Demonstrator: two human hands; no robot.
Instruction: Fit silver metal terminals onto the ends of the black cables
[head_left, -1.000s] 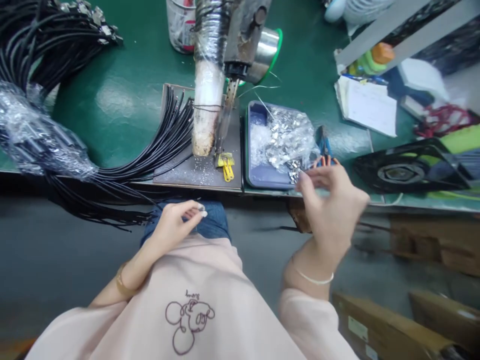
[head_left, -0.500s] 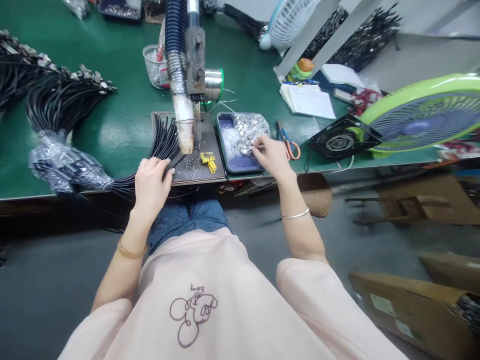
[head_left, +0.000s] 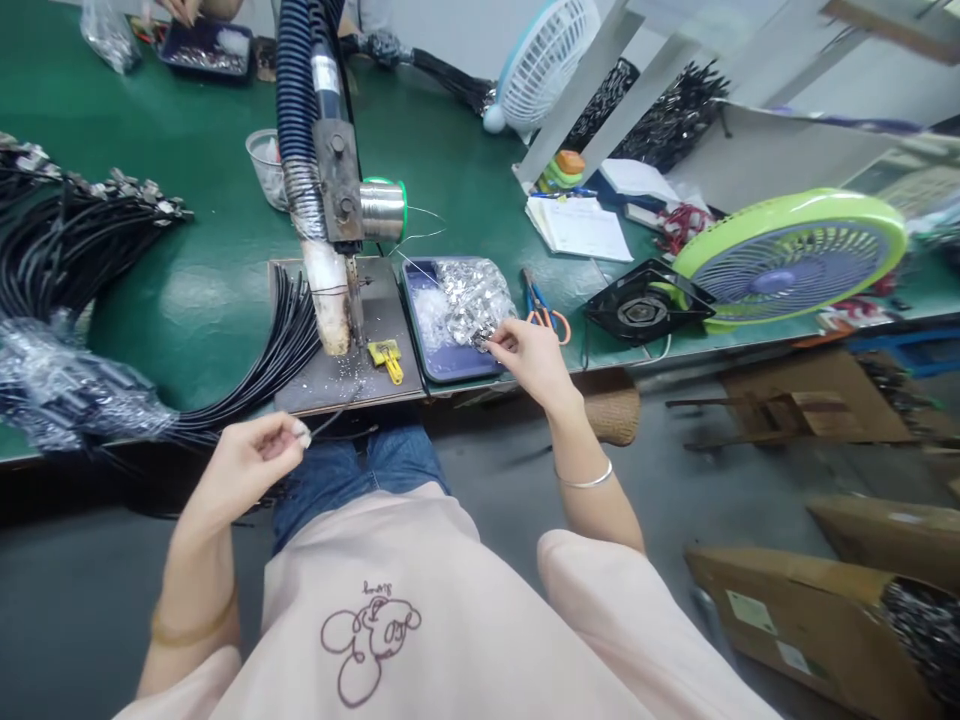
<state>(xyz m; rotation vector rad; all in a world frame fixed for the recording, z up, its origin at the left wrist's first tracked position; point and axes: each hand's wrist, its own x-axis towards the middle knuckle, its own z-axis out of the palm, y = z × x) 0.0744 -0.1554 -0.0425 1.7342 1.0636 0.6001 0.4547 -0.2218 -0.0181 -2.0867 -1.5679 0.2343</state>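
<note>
My left hand [head_left: 259, 462] pinches a thin black cable [head_left: 330, 420] just off the table's front edge. My right hand [head_left: 529, 362] has its fingertips pressed together over small metal parts [head_left: 474, 300] in the blue tray [head_left: 454, 366]; whatever is between them is too small to name. Left of the tray, a dark board [head_left: 386, 290] carries a yellow clip [head_left: 387, 360] and scattered silvery bits. Above the board, a soldering fixture [head_left: 341, 190] points down beside a ribbed hose [head_left: 296, 100]. A bundle of black cables [head_left: 281, 340] lies with its ends on the board.
Scissors [head_left: 546, 308] lie right of the tray, near a black square fan [head_left: 645, 303] and a green fan [head_left: 795, 260]. A solder spool [head_left: 382, 210] stands behind the board. Another person's hand [head_left: 182, 10] is at a far tray [head_left: 206, 52].
My left hand has moved down and left, away from the cable bundle, with one cable in its fingers. My right hand is still at the tray's metal parts. The camera view has shifted.
</note>
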